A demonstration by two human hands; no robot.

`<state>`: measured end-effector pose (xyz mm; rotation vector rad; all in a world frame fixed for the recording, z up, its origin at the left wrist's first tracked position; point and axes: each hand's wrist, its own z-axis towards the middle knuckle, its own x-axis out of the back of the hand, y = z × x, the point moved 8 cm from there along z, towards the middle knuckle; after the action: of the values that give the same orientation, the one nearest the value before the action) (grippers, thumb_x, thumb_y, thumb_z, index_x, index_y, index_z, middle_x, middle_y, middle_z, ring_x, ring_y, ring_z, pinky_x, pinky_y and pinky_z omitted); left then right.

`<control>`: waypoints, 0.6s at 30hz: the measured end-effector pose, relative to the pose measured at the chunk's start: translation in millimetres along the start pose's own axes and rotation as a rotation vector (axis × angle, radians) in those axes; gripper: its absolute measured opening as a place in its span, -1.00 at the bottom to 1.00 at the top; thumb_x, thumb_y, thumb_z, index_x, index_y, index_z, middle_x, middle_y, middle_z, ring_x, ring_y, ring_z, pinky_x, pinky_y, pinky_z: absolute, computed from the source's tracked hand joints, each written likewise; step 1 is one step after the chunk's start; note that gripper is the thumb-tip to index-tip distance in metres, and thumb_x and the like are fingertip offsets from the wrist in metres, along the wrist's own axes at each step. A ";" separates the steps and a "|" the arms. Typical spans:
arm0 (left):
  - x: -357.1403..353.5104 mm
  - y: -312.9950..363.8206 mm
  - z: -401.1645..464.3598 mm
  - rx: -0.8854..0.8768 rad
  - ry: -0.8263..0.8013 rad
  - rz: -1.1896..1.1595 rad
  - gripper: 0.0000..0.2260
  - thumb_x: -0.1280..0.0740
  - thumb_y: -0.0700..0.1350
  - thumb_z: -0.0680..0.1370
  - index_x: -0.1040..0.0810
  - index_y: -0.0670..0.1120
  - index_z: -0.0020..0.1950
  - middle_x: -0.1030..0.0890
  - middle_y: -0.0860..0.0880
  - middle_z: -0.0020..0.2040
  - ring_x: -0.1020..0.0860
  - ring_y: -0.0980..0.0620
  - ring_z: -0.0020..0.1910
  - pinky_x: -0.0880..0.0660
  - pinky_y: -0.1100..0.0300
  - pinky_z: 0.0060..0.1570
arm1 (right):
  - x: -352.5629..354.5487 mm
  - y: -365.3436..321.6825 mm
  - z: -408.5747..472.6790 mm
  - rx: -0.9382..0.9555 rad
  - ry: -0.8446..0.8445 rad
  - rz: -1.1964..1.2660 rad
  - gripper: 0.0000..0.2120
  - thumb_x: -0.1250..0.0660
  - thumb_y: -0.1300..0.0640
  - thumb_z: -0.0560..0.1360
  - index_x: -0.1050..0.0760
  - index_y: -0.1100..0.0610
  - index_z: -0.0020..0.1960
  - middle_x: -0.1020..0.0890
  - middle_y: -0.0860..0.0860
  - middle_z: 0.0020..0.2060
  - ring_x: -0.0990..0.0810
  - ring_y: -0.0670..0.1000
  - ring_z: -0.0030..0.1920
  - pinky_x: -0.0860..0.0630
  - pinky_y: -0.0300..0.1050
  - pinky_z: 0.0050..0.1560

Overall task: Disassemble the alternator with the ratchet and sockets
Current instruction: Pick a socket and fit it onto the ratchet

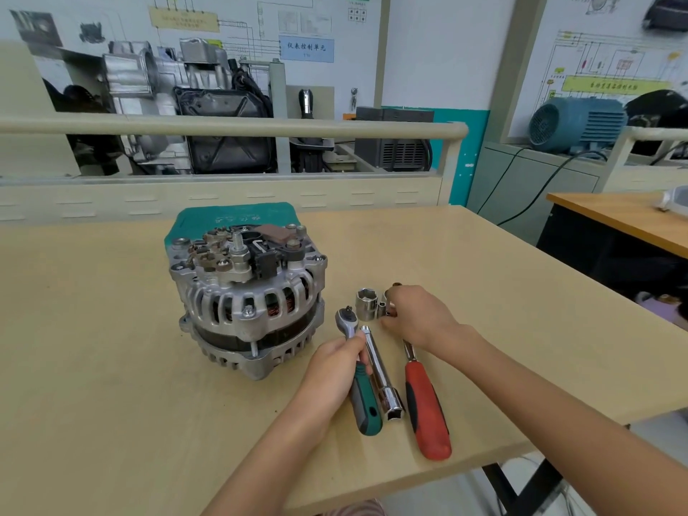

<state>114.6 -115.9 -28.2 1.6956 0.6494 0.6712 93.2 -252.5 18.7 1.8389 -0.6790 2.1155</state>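
Curled around the upper part of the green-and-black handled ratchet (359,370), the left hand (335,370) holds this tool near its metal neck, while the round ratchet head with its square drive lies on the beige wooden tabletop (93,348) just beside the alternator. The right hand (417,318) reaches over the small sockets, and its thumb and fingers pinch a small chrome socket (382,309); how firmly it is pinched I cannot tell, because the fingers hide part of it.

No container is on the table; the loose pieces lie directly on the wood. Just left of the pinched socket stands a large chrome hexagonal socket (365,302), open end up, touching or almost touching the small one. Between the two ratchets lies a long chrome deep socket tube (381,374), its square opening toward the person, close against the green handle. On its right lies a second ratchet with a red-and-black handle (426,407); its head is hidden under the right hand.

The silver aluminium alternator with visible copper windings (247,303) stands left of the tools, its rear side with studs and black plastic parts up, and it rests partly on a teal green cloth (223,217). Behind the table runs a cream metal rail (260,128), with a grey gearbox display (167,91) and a blue electric motor (577,122) further back.
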 end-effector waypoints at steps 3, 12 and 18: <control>0.2 2.6 -3.3 -0.022 -0.019 -0.027 -0.66 -0.17 -0.01 0.62 -0.41 -0.09 -0.32 -0.49 0.01 -0.39 -0.46 0.05 -0.36 -0.42 0.26 -0.29 | 12.4 12.4 -1.1 -0.088 0.025 0.303 -0.72 -0.30 0.14 0.50 -0.26 0.16 -0.31 -0.42 0.07 -0.32 -0.40 0.07 -0.28 -0.27 -0.15 -0.41; -4.9 34.3 -23.7 -0.175 -0.185 -0.213 -0.82 -0.17 -0.14 0.63 -0.52 -0.18 0.08 -0.46 0.04 -0.46 -0.28 0.12 -0.63 -0.25 0.32 -0.64 | -1.0 -5.3 -31.3 -0.397 -0.446 1.757 -0.83 -0.14 0.32 0.53 -0.37 0.20 -0.22 -0.59 0.10 -0.38 -0.33 -0.13 -0.56 -0.26 -0.35 -0.60; 27.3 51.7 -41.2 -0.421 0.055 0.118 -0.78 -0.20 -0.08 0.62 -0.43 -0.22 -0.12 -0.34 -0.07 -0.44 -0.26 0.11 -0.64 -0.26 0.27 -0.64 | 0.3 -21.9 -46.2 -0.286 -0.564 1.612 -0.79 -0.06 0.20 0.51 -0.47 0.22 -0.11 -0.42 0.02 -0.41 -0.26 -0.09 -0.50 -0.24 -0.30 -0.53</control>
<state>107.3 -79.5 32.9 1.3339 0.4119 0.8739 64.0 -210.6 18.7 1.7874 -3.1627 1.6453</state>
